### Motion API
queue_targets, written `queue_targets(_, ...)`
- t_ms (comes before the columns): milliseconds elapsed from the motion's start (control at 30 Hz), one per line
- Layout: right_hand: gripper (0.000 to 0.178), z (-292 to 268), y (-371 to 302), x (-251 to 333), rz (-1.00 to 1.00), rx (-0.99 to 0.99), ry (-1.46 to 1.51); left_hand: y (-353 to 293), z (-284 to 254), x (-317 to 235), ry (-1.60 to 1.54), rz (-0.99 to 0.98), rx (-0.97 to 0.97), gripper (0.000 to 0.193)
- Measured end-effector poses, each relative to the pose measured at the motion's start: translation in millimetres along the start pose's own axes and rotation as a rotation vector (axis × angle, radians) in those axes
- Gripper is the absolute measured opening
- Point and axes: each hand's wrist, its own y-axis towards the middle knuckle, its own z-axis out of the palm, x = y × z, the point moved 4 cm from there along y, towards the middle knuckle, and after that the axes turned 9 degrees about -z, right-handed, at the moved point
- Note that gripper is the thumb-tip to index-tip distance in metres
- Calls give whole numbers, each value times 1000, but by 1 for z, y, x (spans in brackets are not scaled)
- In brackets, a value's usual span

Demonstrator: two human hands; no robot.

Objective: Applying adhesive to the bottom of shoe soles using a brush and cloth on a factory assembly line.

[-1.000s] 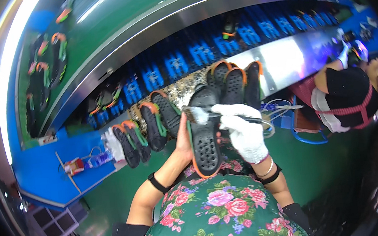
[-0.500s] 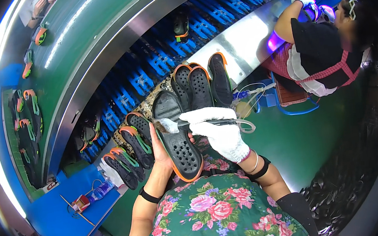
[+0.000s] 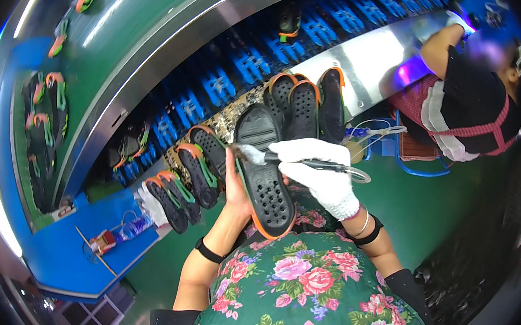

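Note:
My bare left hand (image 3: 234, 193) grips a black shoe sole (image 3: 268, 190) by its left side. The sole has an orange and green rim, holes in its heel half and ridges at the toe half. My right hand (image 3: 321, 172), in a white knitted glove, is closed round the black handle of a brush (image 3: 253, 154). Its bristles touch the sole's left edge near the midfoot, and a clear tube (image 3: 359, 175) trails from the handle. Several similar soles (image 3: 304, 114) lean upright just beyond the held one. More soles (image 3: 198, 176) stand to its left.
A rack of blue clamps (image 3: 219, 86) runs behind the soles, beside a green conveyor (image 3: 135, 33) carrying more soles. A blue table (image 3: 63, 263) at left holds a bottle (image 3: 135, 227). At right a person (image 3: 466, 80) works by a metal ledge (image 3: 369, 52).
The view has shifted, so the scene sits differently in it. The brush handle now tilts slightly more down to the right; its bristles stay by the sole's left edge. Both hands keep their hold.

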Motion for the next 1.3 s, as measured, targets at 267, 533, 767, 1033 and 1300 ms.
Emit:
queue_targets(267,24,4,14,14,-76,56,-151,-2,24,0,-31,50,188,113)
queue_targets(533,17,21,19,44,-424,56,-581,-6,34,2,157,241,86,92)
queue_targets(767,35,38,10,51,-708,210,-721,2,47,19,371,293,-11,99)
queue_targets(1033,33,32,10,59,-666,147,-691,-4,50,14,346,307,103,96)
queue_targets(1300,33,28,12,63,-756,329,-570,-9,51,-1,306,311,34,107)
